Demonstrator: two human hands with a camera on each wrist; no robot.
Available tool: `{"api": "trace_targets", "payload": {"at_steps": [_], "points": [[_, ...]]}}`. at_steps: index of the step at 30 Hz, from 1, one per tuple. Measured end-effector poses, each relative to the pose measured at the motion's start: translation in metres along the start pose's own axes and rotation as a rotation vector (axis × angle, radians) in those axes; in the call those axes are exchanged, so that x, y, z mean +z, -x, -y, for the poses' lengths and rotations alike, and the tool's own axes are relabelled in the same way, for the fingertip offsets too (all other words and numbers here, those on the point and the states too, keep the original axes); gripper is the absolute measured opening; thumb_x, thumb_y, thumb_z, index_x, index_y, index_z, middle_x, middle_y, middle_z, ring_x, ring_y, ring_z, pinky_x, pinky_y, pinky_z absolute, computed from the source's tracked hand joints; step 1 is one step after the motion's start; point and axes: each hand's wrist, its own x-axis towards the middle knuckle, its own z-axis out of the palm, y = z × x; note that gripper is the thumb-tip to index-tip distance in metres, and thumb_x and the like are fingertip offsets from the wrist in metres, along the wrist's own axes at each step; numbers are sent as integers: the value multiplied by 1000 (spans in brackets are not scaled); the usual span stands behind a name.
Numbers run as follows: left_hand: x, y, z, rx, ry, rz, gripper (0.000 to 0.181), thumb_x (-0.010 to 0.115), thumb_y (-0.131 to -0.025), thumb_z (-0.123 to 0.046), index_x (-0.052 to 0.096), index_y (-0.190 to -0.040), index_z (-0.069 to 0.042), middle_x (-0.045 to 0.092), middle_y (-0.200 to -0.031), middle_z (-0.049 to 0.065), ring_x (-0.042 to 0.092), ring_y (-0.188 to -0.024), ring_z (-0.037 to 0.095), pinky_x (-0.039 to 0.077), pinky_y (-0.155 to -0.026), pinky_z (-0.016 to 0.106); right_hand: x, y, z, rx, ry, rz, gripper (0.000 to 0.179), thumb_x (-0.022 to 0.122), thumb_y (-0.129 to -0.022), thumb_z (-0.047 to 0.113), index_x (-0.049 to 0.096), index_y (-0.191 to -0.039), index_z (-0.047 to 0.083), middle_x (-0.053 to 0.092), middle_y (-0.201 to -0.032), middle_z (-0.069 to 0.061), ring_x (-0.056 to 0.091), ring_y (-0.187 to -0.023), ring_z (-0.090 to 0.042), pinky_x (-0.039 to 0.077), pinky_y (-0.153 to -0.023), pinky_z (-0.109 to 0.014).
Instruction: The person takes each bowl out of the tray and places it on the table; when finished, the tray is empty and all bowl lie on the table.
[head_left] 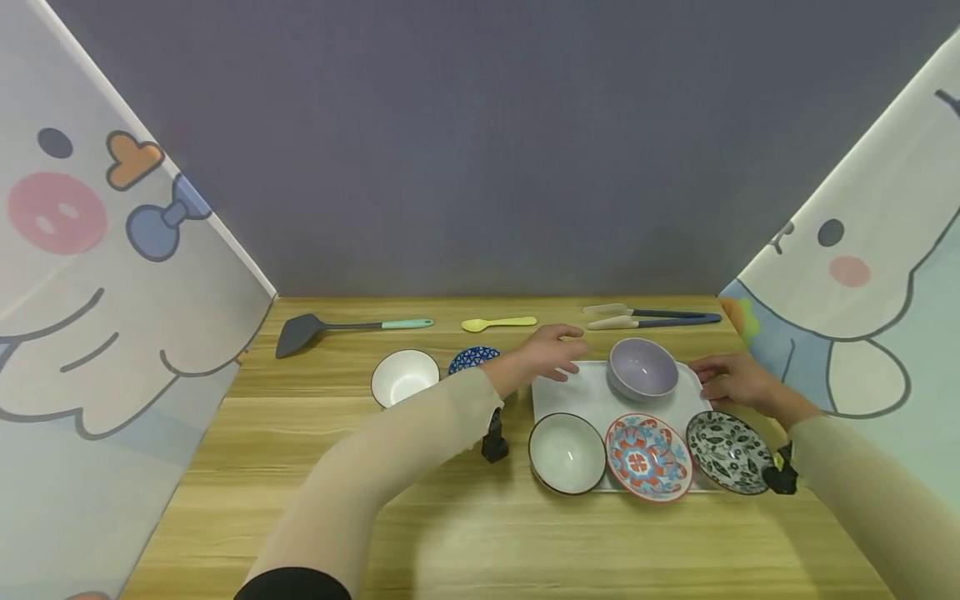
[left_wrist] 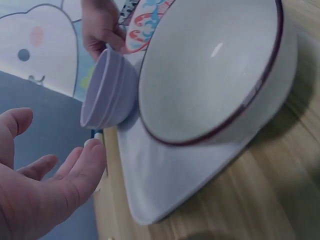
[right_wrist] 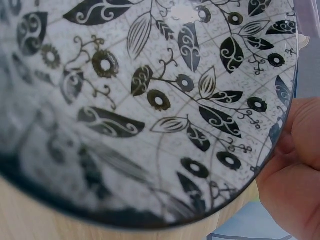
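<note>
A white tray (head_left: 588, 392) carries a lilac bowl (head_left: 643, 368), a white dark-rimmed bowl (head_left: 567, 454) and a red-and-blue patterned dish (head_left: 649, 457). My left hand (head_left: 551, 353) hovers by the tray's far left corner with spread fingers and holds nothing; the left wrist view shows its palm (left_wrist: 45, 195) apart from the lilac bowl. At the tray's right edge is my right hand (head_left: 735, 383), fingertips beside the rim. Whether they pinch it is hidden. A black-and-white leaf-patterned dish (right_wrist: 165, 100) lies below that hand, covering part of it in the right wrist view.
Left of the tray are a white bowl (head_left: 405, 377) and a blue patterned dish (head_left: 474, 357), partly behind my left arm. Along the back lie a grey spatula (head_left: 303, 333), a yellow spoon (head_left: 498, 322) and tongs (head_left: 652, 319). Printed panels flank the wooden table (head_left: 300, 467).
</note>
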Motion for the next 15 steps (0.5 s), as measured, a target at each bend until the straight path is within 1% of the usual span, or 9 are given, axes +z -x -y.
{"api": "trace_targets", "payload": {"at_steps": [2, 6, 9, 12, 15], "points": [[8, -5, 1, -18, -8, 2, 61, 65, -101, -29, 45, -155, -13, 62, -141, 15, 65, -122, 39, 59, -100, 50, 0, 0, 0, 7, -7, -5, 57, 70, -89, 0, 50, -140, -15, 63, -119, -30, 68, -83, -19, 65, -68, -33], [23, -13, 1, -49, -44, -17, 66, 71, -98, -30, 43, -156, -15, 66, -136, 14, 66, -120, 37, 60, -98, 49, 0, 0, -1, 16, -16, -6, 58, 71, -90, 1, 50, -141, -14, 63, -121, -29, 69, -84, -18, 65, -69, -32], [34, -18, 2, -70, -64, -48, 67, 72, -97, -29, 43, -156, -15, 64, -139, 14, 68, -117, 36, 60, -96, 49, 0, -1, -2, 19, -20, -3, 58, 71, -90, 1, 49, -142, -14, 62, -122, -30, 69, -85, -18, 65, -70, -32], [43, -23, 2, -85, -73, -74, 68, 72, -97, -27, 43, -156, -13, 60, -143, 18, 68, -115, 38, 60, -96, 51, 0, -1, -3, 20, -14, -1, 59, 71, -90, 2, 49, -142, -14, 62, -122, -30, 68, -86, -19, 65, -71, -32], [50, -26, 4, -100, -80, -97, 68, 72, -97, -26, 42, -156, -11, 60, -142, 20, 68, -114, 38, 60, -97, 51, 0, -2, -3, 20, -10, -2, 59, 71, -91, 3, 49, -142, -14, 62, -123, -31, 68, -87, -18, 65, -71, -32]]}}
